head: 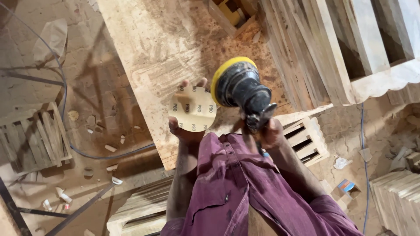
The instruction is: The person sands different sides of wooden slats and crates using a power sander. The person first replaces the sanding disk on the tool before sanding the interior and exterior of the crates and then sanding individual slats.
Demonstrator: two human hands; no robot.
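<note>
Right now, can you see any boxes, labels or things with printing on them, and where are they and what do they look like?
Round pale beige sandpaper disc: held flat in the left hand, beside the black sander with a yellow pad; small dark printed marks repeat across it.
Small cardboard box with a blue and red side: on the dusty floor at lower right, near stacked wooden slats; open top, tan edges.
No signs or screens in view.

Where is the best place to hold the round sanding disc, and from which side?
Hold the sanding disc by its rim, coming from the left, away from the sander. It is thin and flat, and the left hand already spreads behind it, fingertips at its upper edge.
</note>
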